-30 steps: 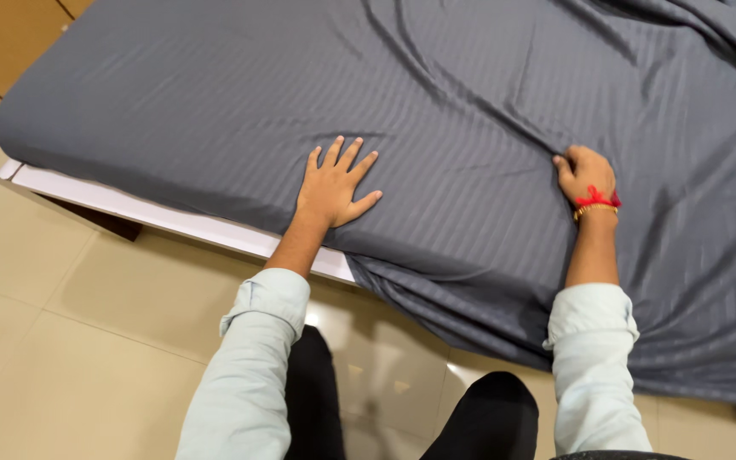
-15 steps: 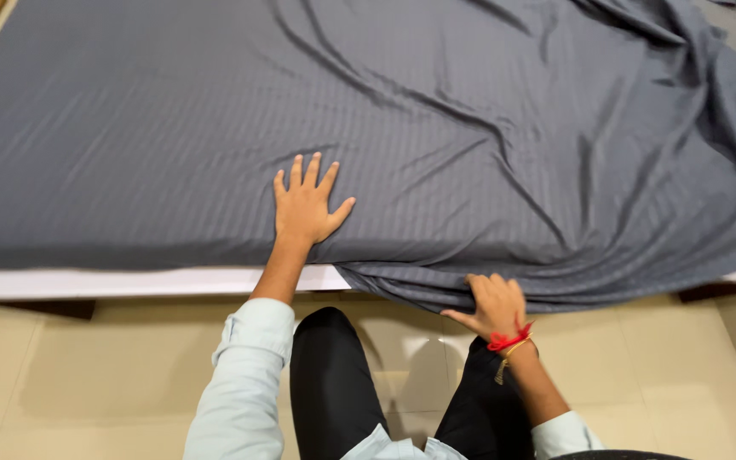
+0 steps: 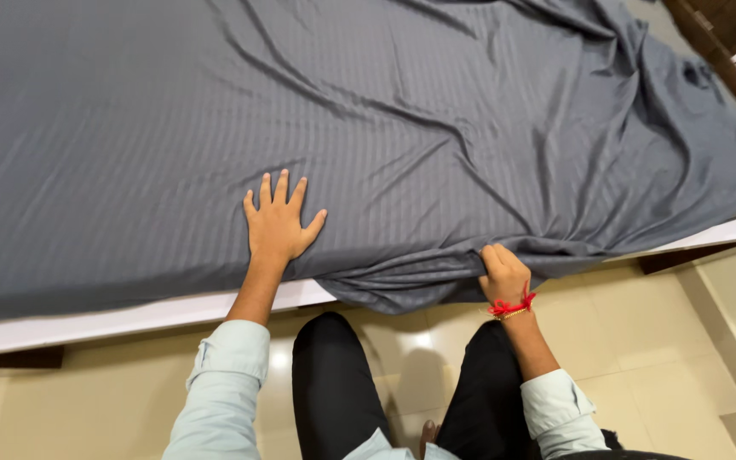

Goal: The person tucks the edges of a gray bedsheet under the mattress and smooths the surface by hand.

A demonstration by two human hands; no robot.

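Across the bed [image 3: 87,317], a grey, finely striped sheet [image 3: 402,111] lies smooth at one end and rumpled into long folds at the other. The left hand [image 3: 276,223] presses flat on it, fingers spread wide. The right hand [image 3: 504,274], red thread at the wrist, has its fingers bunched around the sheet's hanging edge above the glossy cream tile floor [image 3: 87,400].

Grey striped bedsheet [image 3: 436,128]; red thread bracelet [image 3: 511,305]; cream floor tiles [image 3: 683,341].

No packages, labels, signs or screens show anywhere in this view.
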